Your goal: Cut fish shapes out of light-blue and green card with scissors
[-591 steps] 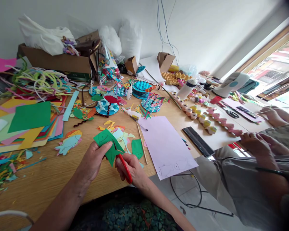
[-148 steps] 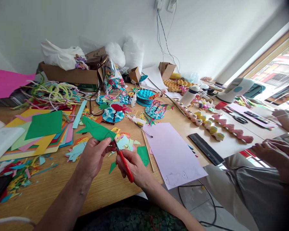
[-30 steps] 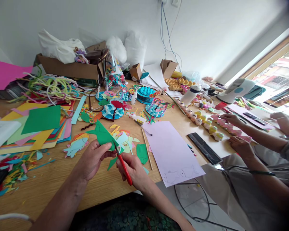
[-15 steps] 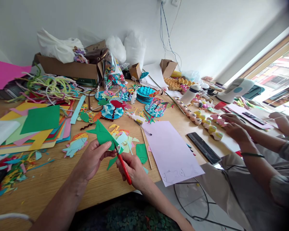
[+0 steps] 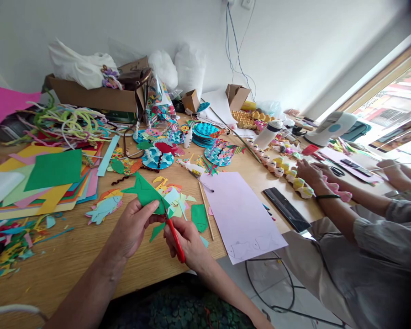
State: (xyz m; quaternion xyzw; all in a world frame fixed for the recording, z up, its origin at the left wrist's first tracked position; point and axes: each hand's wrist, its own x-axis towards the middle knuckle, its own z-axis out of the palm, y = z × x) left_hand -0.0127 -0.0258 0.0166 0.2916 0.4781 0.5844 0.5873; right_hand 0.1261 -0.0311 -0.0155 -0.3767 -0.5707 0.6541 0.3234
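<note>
In my left hand (image 5: 133, 226) is a piece of green paper (image 5: 145, 189), pinched between thumb and fingers, its left end cut like a fish tail. My right hand (image 5: 187, 240) grips red-handled scissors (image 5: 176, 240), whose blades meet the green paper at its right edge. Below the paper lies a green scrap (image 5: 156, 232) on the table. Pale and coloured offcuts (image 5: 174, 198) are heaped just behind my hands. To the left rests a stack of paper fish cutouts, a light blue fish (image 5: 105, 209) on top. Another green piece with a drawn line (image 5: 199, 218) lies to the right.
A lilac sheet (image 5: 241, 210) with pencilled fish overhangs the table's front edge, beside a thin wooden stick (image 5: 207, 212). Coloured paper sheets (image 5: 53, 169) and pipe cleaners (image 5: 71, 121) fill the left. At right, a co-worker's hands (image 5: 310, 176) are over an egg-carton craft piece (image 5: 301, 187).
The view has shifted slightly. My hands keep nearly the same pose, scissors still at the green paper. The co-worker's hands have moved left and nearer along the row of egg-carton pieces.
</note>
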